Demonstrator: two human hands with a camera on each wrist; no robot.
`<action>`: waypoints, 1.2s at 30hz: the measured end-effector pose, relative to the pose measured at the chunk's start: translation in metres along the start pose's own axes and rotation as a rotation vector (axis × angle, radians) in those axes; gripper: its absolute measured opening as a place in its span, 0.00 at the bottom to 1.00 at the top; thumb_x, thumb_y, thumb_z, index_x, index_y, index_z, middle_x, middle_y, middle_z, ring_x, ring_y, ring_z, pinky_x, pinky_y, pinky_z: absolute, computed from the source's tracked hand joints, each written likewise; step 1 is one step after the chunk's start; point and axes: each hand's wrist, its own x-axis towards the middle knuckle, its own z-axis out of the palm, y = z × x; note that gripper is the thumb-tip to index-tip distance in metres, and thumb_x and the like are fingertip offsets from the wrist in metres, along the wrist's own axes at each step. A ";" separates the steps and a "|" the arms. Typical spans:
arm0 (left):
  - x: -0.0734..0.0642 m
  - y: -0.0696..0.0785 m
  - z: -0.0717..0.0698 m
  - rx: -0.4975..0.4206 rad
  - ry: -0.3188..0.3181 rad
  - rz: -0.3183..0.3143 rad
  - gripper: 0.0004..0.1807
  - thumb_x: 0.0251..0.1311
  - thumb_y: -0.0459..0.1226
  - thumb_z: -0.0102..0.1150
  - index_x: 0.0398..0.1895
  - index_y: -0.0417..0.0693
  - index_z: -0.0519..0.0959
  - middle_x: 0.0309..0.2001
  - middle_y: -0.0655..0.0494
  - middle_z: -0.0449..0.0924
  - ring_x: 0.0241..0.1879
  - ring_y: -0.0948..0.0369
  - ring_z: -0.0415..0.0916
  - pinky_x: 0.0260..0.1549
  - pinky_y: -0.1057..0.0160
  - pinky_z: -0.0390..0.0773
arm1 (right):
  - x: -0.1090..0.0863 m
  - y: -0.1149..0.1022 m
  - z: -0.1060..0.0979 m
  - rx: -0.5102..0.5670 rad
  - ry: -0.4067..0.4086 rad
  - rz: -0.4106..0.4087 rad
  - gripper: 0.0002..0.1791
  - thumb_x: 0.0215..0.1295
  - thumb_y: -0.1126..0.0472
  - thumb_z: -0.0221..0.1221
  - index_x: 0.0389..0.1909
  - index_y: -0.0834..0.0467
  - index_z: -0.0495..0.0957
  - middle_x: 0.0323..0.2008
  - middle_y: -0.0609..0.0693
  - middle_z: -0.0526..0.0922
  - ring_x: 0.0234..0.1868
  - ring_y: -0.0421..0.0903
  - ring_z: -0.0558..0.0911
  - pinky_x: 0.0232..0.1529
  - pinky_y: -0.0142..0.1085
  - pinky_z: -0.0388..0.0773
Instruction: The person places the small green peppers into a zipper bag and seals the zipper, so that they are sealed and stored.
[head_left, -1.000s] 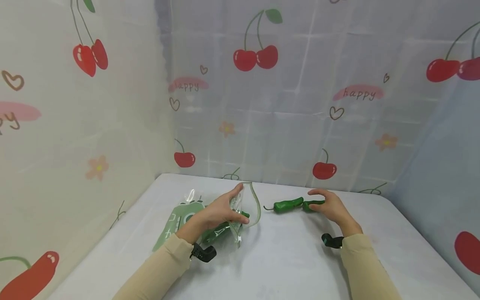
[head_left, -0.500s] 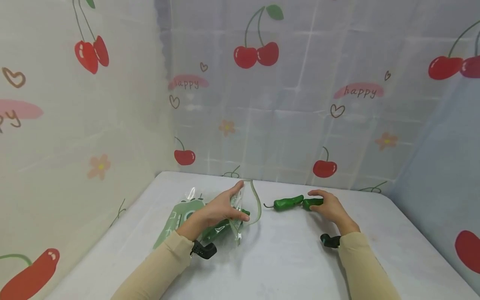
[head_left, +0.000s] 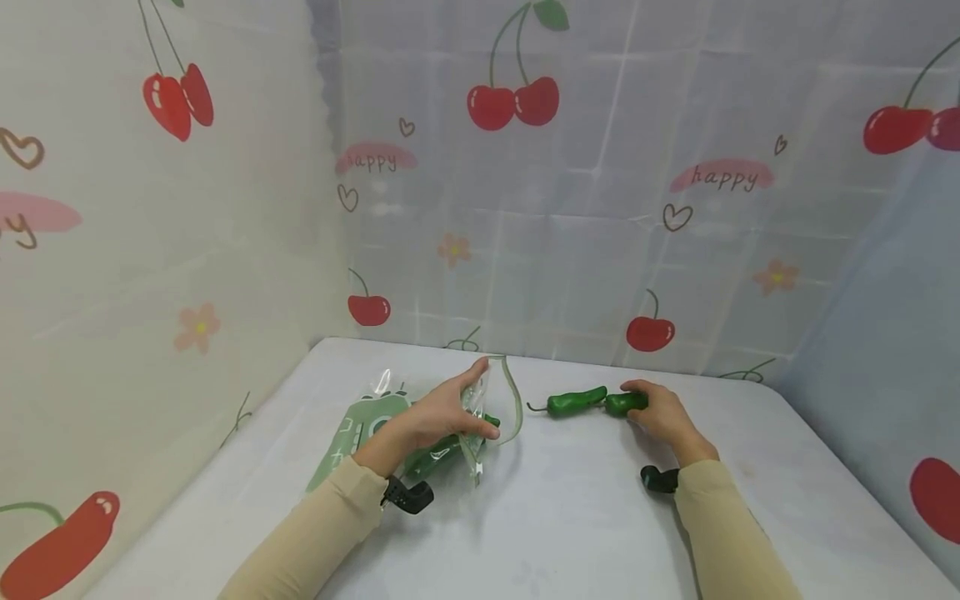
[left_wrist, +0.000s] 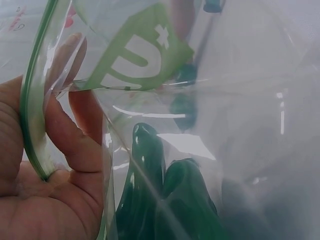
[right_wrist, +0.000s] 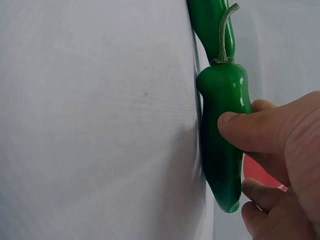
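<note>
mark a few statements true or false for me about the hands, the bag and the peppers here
1. The left hand holds the clear bag near its mouth. True.
2. The bag is empty. False: green peppers lie inside it.
3. The right hand has its thumb on a loose pepper. True.
4. A second loose pepper lies to the right of that hand. False: it lies to the left.
5. The backdrop shows printed cherries. True.
6. Both sleeves are blue. False: they are beige.
</note>
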 end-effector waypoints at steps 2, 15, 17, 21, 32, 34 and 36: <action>0.000 0.000 0.001 0.005 0.001 -0.007 0.69 0.45 0.35 0.84 0.85 0.61 0.44 0.84 0.66 0.41 0.79 0.57 0.46 0.56 0.56 0.77 | -0.001 0.001 -0.002 -0.003 0.007 -0.009 0.27 0.66 0.71 0.61 0.67 0.63 0.74 0.66 0.70 0.73 0.68 0.69 0.70 0.70 0.67 0.62; -0.002 -0.006 0.001 -0.022 -0.005 -0.017 0.69 0.46 0.35 0.83 0.85 0.63 0.44 0.84 0.66 0.40 0.64 0.53 0.63 0.28 0.64 0.72 | -0.005 0.004 0.002 -0.034 -0.032 -0.029 0.27 0.61 0.72 0.64 0.63 0.64 0.77 0.62 0.69 0.77 0.62 0.67 0.74 0.67 0.67 0.66; -0.001 -0.005 0.001 -0.016 -0.004 -0.017 0.68 0.46 0.35 0.83 0.85 0.64 0.45 0.84 0.66 0.40 0.61 0.54 0.67 0.28 0.64 0.73 | -0.005 0.002 -0.001 -0.034 -0.040 -0.030 0.27 0.60 0.72 0.64 0.63 0.64 0.77 0.62 0.69 0.77 0.62 0.67 0.74 0.67 0.67 0.66; 0.002 -0.005 -0.001 -0.007 0.002 -0.016 0.68 0.45 0.36 0.84 0.84 0.67 0.46 0.84 0.67 0.41 0.63 0.54 0.66 0.29 0.64 0.74 | -0.004 -0.002 -0.004 -0.042 -0.058 -0.034 0.28 0.59 0.72 0.65 0.63 0.64 0.78 0.62 0.69 0.78 0.62 0.67 0.75 0.67 0.66 0.67; 0.002 -0.006 -0.005 0.013 0.007 -0.001 0.69 0.45 0.36 0.84 0.85 0.61 0.45 0.84 0.68 0.42 0.78 0.58 0.47 0.55 0.59 0.74 | -0.006 -0.008 -0.011 -0.077 -0.111 -0.075 0.27 0.59 0.70 0.66 0.62 0.64 0.79 0.59 0.68 0.80 0.60 0.65 0.76 0.65 0.66 0.69; 0.003 -0.007 -0.006 0.009 0.005 -0.003 0.69 0.44 0.36 0.84 0.85 0.61 0.45 0.84 0.68 0.42 0.81 0.59 0.42 0.66 0.55 0.69 | -0.005 -0.007 -0.011 -0.078 -0.118 -0.076 0.27 0.59 0.70 0.67 0.62 0.64 0.79 0.59 0.68 0.80 0.61 0.66 0.76 0.66 0.66 0.69; 0.003 -0.007 -0.006 0.000 0.004 -0.003 0.69 0.44 0.36 0.84 0.85 0.61 0.45 0.84 0.68 0.42 0.82 0.60 0.38 0.73 0.51 0.63 | -0.004 -0.006 -0.011 -0.074 -0.123 -0.068 0.27 0.59 0.70 0.66 0.62 0.64 0.78 0.60 0.68 0.79 0.61 0.66 0.76 0.66 0.66 0.68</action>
